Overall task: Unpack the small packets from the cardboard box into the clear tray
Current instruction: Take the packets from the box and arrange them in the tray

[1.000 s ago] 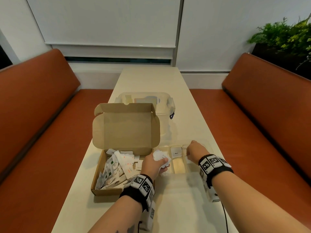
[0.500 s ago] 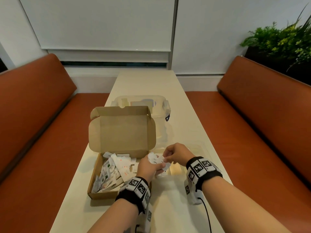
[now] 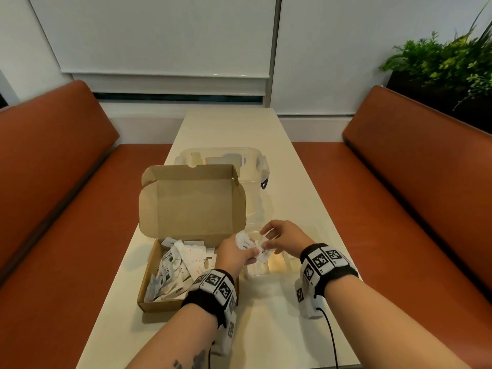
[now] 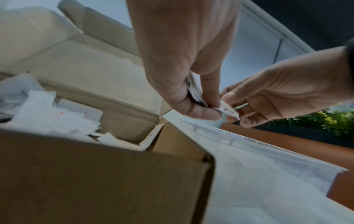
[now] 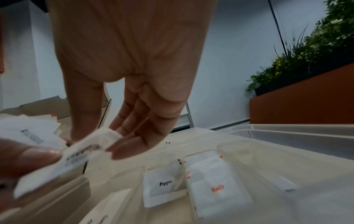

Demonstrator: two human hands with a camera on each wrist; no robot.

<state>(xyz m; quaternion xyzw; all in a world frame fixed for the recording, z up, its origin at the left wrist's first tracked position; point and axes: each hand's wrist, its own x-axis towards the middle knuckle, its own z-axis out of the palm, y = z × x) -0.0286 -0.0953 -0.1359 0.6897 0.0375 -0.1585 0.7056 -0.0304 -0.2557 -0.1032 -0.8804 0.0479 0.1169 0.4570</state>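
a long cream counter [image 3: 239, 129] runs away from the person between two rust-orange bench seats [image 3: 53, 161], ending at a white wall with a lowered roller blind [image 3: 165, 35]; a planter of green foliage [image 3: 442, 62] sits behind the right-hand seat. on the near left of the counter stands an open cardboard box [image 3: 149, 304], its lid flap upright, with a loose heap of small white packets [image 3: 178, 267] inside, some printed in green, some in orange. just right of the box lies the clear tray [image 5: 287, 131], split into compartments: one holds a packet marked pepper [image 5: 162, 184], the next one a packet marked salt [image 5: 216, 188], and further white packets show blurred in the nearer compartment. beyond the box sits a lidded clear plastic container [image 3: 226, 158] with latch handles; what is in it cannot be made out. over the tray's left edge, the left hand [image 3: 234, 255] grips a small bunch of white packets [image 3: 245, 242], thumb and curled fingers pressed on them. the right hand [image 3: 286, 239] meets it there, thumb and forefinger pinching the end of one white packet with black print [image 5: 84, 153] that sticks out of the bunch, its other fingers loosely extended below. both wrists wear black bands carrying square black-and-white markers.
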